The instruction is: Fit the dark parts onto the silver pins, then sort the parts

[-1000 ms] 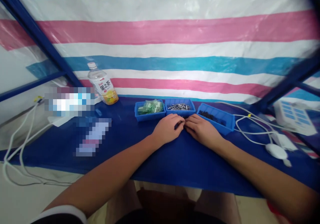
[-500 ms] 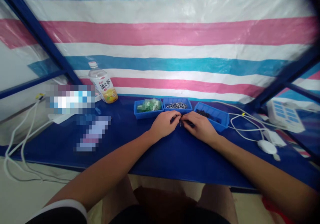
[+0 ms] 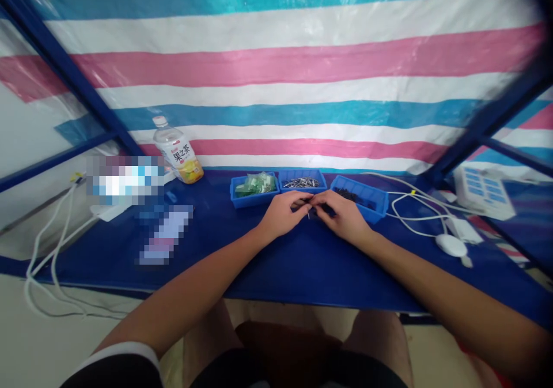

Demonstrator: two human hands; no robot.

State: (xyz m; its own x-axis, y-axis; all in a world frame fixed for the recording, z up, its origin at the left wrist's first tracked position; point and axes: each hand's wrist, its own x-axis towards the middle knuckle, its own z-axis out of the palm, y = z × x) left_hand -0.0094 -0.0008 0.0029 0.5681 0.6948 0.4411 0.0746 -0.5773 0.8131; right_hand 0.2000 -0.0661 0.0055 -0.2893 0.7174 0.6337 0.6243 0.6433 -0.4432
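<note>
My left hand (image 3: 286, 214) and my right hand (image 3: 343, 215) meet fingertip to fingertip above the blue table, both closed in a pinch. Between them a slim metal pin (image 3: 308, 215) pokes downward; its upper part is hidden by the fingers. Just behind the hands stands a blue bin of silver metal pins (image 3: 302, 183). To its left, another blue bin holds green-tinted clear plastic packets (image 3: 256, 184). A third blue bin (image 3: 367, 195), angled beside my right hand, contains small black parts (image 3: 347, 194).
A drink bottle (image 3: 179, 151) stands at the back left, near a blurred-out flat object (image 3: 167, 235). White cables (image 3: 410, 215), a round white puck (image 3: 450, 245) and a power strip (image 3: 484, 193) lie to the right. Striped plastic sheeting (image 3: 280, 71) hangs behind the blue table (image 3: 276, 278).
The view has tilted and shifted slightly. My hands stay together at the pin, with the fingers adjusted a little; the bins keep their places.
</note>
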